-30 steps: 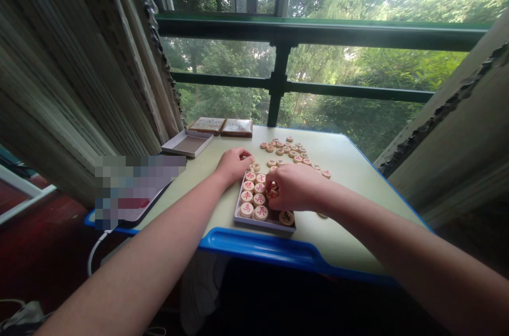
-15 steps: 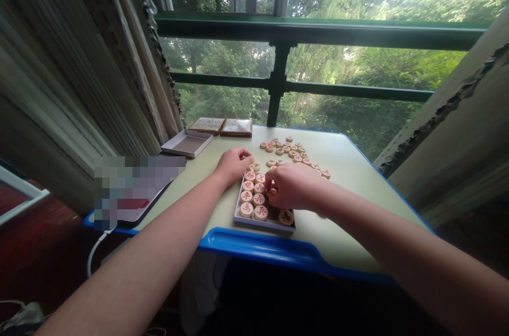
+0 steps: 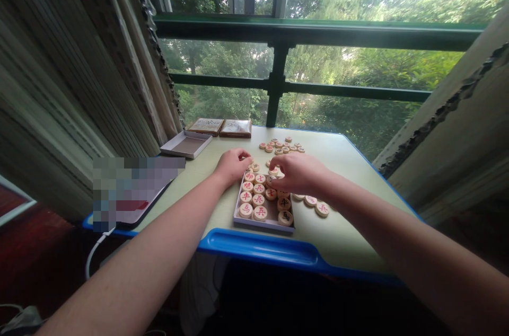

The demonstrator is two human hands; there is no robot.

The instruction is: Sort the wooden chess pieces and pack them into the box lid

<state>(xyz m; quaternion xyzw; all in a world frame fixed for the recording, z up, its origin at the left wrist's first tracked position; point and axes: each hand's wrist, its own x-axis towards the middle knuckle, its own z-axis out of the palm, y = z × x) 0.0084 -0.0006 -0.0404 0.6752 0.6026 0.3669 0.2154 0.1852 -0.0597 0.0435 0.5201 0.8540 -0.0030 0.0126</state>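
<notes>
A shallow box (image 3: 264, 225) near the table's front edge holds several round wooden pieces with red or black characters, such as a red-marked piece (image 3: 260, 213) and a black-marked piece (image 3: 285, 218). My left hand (image 3: 235, 164) rests at the box's far left corner, fingers curled beside two pieces; whether it grips one is hidden. Over the far right part of the box is my right hand (image 3: 296, 170), its thumb and fingers apart around a piece (image 3: 273, 170) near the far rim; contact with it is unclear.
More round pieces (image 3: 286, 149) lie beyond the box, and others (image 3: 322, 209) to its right. An open box lid (image 3: 186, 144) and two flat boxes (image 3: 236, 128) stand at the back left. A partly blurred device (image 3: 159, 187) with a cable lies left.
My right hand has moved up and away from the middle of the box, and its fingers have spread. More pieces now show inside and right of the box. My left hand has hardly moved.
</notes>
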